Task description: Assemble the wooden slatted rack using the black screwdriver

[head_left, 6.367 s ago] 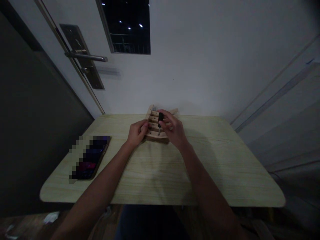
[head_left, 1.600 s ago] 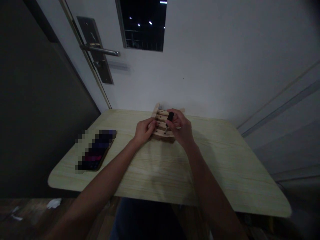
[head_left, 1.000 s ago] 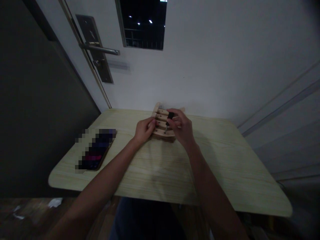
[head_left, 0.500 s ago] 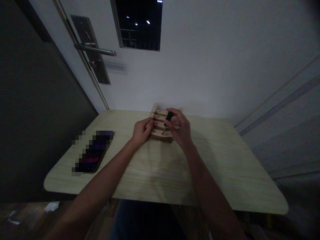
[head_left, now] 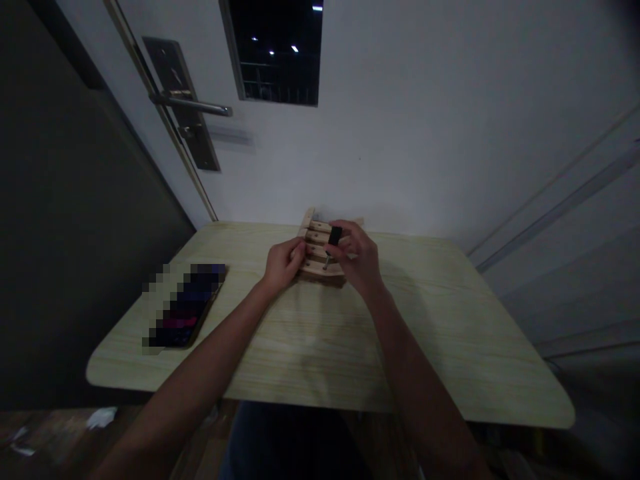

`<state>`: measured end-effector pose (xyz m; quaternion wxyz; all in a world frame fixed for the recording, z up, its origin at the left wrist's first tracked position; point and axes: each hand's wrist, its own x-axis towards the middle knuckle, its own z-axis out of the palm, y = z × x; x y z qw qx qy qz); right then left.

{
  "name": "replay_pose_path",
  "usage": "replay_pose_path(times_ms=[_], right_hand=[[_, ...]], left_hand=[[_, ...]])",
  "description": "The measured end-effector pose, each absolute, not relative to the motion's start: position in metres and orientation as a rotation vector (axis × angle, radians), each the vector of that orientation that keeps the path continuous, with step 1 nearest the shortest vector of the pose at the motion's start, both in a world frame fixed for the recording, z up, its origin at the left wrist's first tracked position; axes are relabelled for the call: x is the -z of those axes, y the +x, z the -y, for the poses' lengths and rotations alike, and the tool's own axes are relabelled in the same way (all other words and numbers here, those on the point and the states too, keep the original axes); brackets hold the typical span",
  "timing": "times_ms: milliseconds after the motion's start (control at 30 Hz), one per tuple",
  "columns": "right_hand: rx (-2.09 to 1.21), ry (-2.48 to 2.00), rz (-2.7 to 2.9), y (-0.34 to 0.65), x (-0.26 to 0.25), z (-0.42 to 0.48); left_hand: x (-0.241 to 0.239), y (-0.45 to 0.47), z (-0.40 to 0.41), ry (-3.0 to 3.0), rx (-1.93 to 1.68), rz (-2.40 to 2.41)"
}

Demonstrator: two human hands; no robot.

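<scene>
A small wooden slatted rack lies on the far middle of a pale wooden table. My left hand grips the rack's left side and holds it down. My right hand is closed on a short screwdriver with a black handle; its metal tip points down onto one of the nearer slats. Part of the rack's right side is hidden behind my right hand.
A dark phone lies on the table's left part. A white door with a metal lever handle and a dark window pane stands right behind the table. Scraps of paper lie on the floor at the lower left.
Both hands stay on the rack; my right hand has shifted and turned the screwdriver slightly. The view has drifted a little as my head moved.
</scene>
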<state>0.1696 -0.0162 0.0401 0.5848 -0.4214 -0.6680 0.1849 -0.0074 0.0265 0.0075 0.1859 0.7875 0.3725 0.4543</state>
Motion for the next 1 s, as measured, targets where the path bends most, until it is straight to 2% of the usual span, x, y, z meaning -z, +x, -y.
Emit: replay_pose_path(times_ms=[100, 333, 567, 800, 1000], right_hand=[[-0.389, -1.012, 1.613, 0.168, -0.0419, 0.018], [-0.532, -0.935, 1.618, 0.1704, -0.0452, 0.0206], [-0.38, -1.044, 1.578, 0.17, -0.0409, 0.0163], [-0.513, -0.94, 1.66, 0.1719, -0.0442, 0.0192], [-0.3, -1.026, 1.658, 0.1717, -0.0429, 0.0187]], left_hand=[[-0.0075, -0.0073, -0.0269, 2.224, -1.278, -1.06], [-0.0062, -0.0074, -0.0279, 2.222, -1.278, -1.058], [-0.0075, -0.007, -0.0267, 2.233, -1.285, -1.072], [-0.0069, -0.0074, -0.0265, 2.216, -1.292, -1.045], [-0.0071, -0.0071, -0.0266, 2.219, -1.287, -1.055]])
